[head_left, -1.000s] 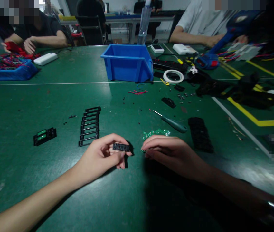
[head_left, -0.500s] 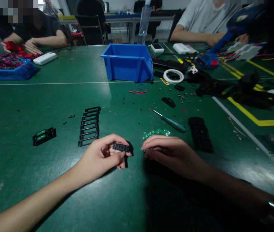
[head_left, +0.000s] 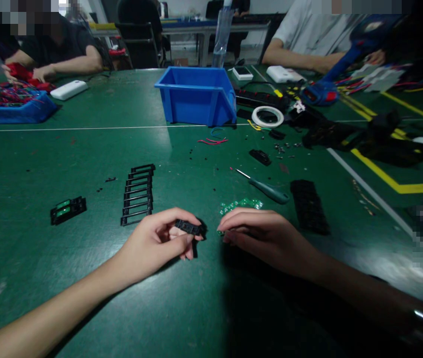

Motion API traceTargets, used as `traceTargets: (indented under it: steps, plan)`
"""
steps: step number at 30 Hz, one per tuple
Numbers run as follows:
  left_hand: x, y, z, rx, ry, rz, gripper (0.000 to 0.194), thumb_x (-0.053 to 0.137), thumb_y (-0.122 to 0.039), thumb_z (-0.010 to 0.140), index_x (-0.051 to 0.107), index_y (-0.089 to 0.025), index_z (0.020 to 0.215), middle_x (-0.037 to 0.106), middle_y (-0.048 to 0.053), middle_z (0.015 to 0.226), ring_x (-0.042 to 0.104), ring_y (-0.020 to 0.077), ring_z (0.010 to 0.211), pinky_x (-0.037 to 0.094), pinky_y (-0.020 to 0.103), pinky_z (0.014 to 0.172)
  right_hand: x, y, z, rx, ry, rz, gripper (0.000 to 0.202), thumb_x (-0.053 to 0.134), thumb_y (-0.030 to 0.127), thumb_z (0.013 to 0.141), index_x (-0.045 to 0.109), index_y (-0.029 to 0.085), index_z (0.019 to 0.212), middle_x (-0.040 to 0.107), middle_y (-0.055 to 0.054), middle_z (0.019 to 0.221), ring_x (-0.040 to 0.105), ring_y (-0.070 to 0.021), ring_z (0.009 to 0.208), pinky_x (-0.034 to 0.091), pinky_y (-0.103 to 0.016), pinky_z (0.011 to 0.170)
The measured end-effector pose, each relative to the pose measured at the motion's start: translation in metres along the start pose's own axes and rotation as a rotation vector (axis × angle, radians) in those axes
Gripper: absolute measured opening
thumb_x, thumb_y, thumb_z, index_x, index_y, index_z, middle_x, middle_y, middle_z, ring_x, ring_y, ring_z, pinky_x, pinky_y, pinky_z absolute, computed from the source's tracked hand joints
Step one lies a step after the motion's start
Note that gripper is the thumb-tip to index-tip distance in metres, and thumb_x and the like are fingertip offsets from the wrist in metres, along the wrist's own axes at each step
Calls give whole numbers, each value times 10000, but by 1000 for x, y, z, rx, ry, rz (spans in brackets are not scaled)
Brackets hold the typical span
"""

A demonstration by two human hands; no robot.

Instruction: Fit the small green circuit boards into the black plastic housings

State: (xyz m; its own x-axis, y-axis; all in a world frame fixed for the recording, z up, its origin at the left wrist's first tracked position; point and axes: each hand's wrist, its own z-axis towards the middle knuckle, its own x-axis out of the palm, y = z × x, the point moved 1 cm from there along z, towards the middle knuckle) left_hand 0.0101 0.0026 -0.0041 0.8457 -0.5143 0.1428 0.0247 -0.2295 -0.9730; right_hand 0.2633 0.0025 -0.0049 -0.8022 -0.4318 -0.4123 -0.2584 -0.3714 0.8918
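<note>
Between the thumb and fingers of my left hand (head_left: pixel 159 237) is a small black plastic part (head_left: pixel 189 227), held just above the table. My right hand (head_left: pixel 259 231) is closed beside a cluster of small green circuit boards (head_left: pixel 243 203). A green bit shows at its fingertips; whether they grip it is hidden. Left of my left hand lies a black ladder-like frame (head_left: pixel 137 195), and farther left a black part with green pieces in it (head_left: pixel 68 210). A screwdriver (head_left: pixel 267 190) with a green handle rests beyond my right hand, near a dark ribbed block (head_left: pixel 309 206).
A blue bin (head_left: pixel 198 105) stands at the table's middle, with a roll of white tape (head_left: pixel 267 117) and loose screws (head_left: pixel 280 148) to its right. A blue tray (head_left: pixel 17 113) of wires is at far left. A power drill (head_left: pixel 321 94) lies right. Two people sit opposite.
The black part has tilted slightly in my left hand's fingers. My right hand has stayed in place. Across the table, the left person's hand has moved in to the red object.
</note>
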Motion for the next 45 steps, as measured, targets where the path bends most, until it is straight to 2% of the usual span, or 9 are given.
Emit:
traceTargets:
  steps: [25, 34, 39, 45]
  plan:
    - [1, -3, -1, 1, -3, 19, 192, 650, -169, 941, 657, -150, 1132, 734, 59, 955, 678, 106, 689, 571, 233, 661, 0, -2, -2, 20, 11, 9, 114, 651, 170, 954, 741, 170, 1024, 715, -69, 1015, 678, -158, 883, 515, -276, 757]
    - [0, -5, -2, -32, -15, 49, 296, 710, -338, 922, 661, -146, 1143, 740, 80, 938, 689, 131, 688, 570, 262, 668, 0, -1, -1, 15, 12, 16, 125, 645, 168, 957, 742, 162, 1036, 718, -76, 1018, 681, -158, 888, 520, -280, 768]
    - [-1, -3, -2, -24, -26, 81, 291, 699, -338, 935, 664, -155, 1158, 738, 78, 934, 681, 133, 689, 567, 269, 668, 0, 0, -2, 8, 10, 7, 114, 652, 163, 951, 744, 164, 1019, 721, -71, 1005, 680, -158, 881, 517, -278, 764]
    - [0, 0, -2, -29, -31, 84, 345, 718, -304, 922, 636, -160, 1225, 722, 29, 776, 686, 141, 680, 563, 261, 669, 0, -1, -2, 16, 10, 10, 119, 656, 161, 949, 744, 175, 1028, 719, -65, 1023, 683, -159, 894, 519, -272, 772]
